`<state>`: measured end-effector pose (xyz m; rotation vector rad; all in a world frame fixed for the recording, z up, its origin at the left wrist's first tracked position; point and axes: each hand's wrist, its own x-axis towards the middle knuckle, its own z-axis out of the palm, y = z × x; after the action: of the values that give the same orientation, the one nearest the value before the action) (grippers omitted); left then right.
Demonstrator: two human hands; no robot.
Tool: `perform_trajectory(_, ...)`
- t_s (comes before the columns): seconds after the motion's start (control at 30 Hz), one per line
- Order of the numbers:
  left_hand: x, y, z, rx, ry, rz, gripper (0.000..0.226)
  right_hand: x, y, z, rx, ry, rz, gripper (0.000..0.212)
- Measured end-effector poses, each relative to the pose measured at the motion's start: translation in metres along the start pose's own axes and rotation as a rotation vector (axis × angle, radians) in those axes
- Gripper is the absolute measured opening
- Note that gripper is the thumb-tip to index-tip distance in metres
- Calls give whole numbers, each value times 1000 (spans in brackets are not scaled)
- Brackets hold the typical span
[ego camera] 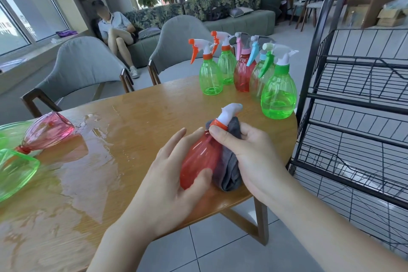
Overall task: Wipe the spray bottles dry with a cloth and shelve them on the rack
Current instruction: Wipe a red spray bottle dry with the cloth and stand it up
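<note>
Two bare forearms come up from the bottom of the view, and neither shows a sleeve, cuff or glove anywhere along its visible length. The left hand has no ring, band or watch on it; the wrist below it is bare too. The right hand is the same, with no jewellery or strap at the wrist. The fingernails that show are short and plain, without polish that I can make out. No tattoo, plaster or mark is visible on either arm. Nothing of the person's clothing reaches into view, so what is worn above the forearms cannot be told.
</note>
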<state>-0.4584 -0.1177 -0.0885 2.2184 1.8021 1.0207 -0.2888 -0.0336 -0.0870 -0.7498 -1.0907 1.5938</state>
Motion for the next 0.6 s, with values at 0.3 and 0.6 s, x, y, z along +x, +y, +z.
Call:
perform_trajectory(0.3,-4,14,28,184,200,4,80,4,7,4,-93,89,-110,25)
perform_trajectory(0.6,-2,12,27,-125,187,-120,81,11,-1,-2,-67,-4,-122,12)
